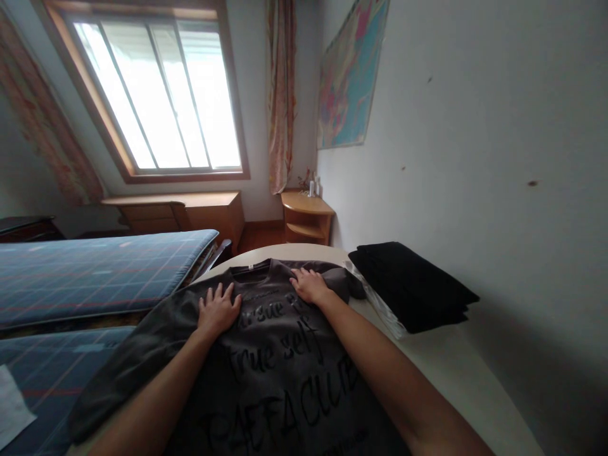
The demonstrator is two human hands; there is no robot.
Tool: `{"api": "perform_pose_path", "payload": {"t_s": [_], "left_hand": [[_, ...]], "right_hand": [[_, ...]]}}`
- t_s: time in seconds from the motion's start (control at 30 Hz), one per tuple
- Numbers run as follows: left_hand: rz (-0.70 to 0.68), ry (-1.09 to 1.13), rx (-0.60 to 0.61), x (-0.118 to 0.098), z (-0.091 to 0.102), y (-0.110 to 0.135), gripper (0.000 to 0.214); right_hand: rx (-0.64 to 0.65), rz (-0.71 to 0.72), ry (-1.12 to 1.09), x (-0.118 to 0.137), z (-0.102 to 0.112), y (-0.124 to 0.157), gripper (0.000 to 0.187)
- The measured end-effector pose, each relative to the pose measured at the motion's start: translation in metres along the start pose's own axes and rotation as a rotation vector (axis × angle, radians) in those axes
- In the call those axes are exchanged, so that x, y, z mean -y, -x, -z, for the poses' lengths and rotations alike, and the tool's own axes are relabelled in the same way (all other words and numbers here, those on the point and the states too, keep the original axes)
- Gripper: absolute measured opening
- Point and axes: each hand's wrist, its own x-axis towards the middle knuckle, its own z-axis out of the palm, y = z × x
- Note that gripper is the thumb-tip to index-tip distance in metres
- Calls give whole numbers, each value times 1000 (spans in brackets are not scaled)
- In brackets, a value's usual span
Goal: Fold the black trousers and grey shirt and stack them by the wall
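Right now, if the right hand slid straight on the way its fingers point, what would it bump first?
Probably the collar of the dark T-shirt. The right hand lies on the shirt, and the table's far edge seems to come after; depth is hard to judge.

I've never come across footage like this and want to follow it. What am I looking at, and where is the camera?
There is no machine here: these are a person's own bare hands. The single picture comes from a camera worn on the head, looking forward and down. A dark printed T-shirt lies spread on a pale table, collar at the far end. The left hand and right hand rest on its upper part, fingers spread; neither grips anything. To the right sits a black stack, apparently folded cloth.
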Motion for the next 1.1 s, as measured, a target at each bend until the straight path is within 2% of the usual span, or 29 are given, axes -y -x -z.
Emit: {"api": "perform_pose_path", "payload": {"t_s": [0.13,0.23,0.3,0.4,0.53,0.6,0.67,0.77,0.93,1.0,1.1], "left_hand": [[14,-1,52,2,1,-3,65],[18,5,72,3,1,-7,66],[13,7,83,6,-1,-11,66],[23,-1,121,15,0,-19,67],[45,-22,153,26,11,-29,67],[46,-48,137,25,20,-30,65],[39,-74,100,16,29,-27,60],[-37,-71,20,-10,36,-15,51],[-164,-12,-29,-57,22,19,58],[-164,7,-12,-64,13,30,62],[-163,26,15,-60,4,40,62]], "right_hand": [[69,-87,-18,-2,-7,-14,64],[70,-118,-28,-4,-10,-19,67],[17,-65,-17,-4,-10,-18,66],[-127,25,19,-5,-7,-11,53],[-252,-17,48,-14,5,5,40],[-300,-41,64,-20,13,15,35],[-355,-82,83,-27,18,23,32],[-401,-220,93,-34,20,32,32],[-329,-475,9,-43,13,38,47],[-271,-493,-43,-47,11,40,51],[-223,-414,-86,-49,11,44,43]]}}
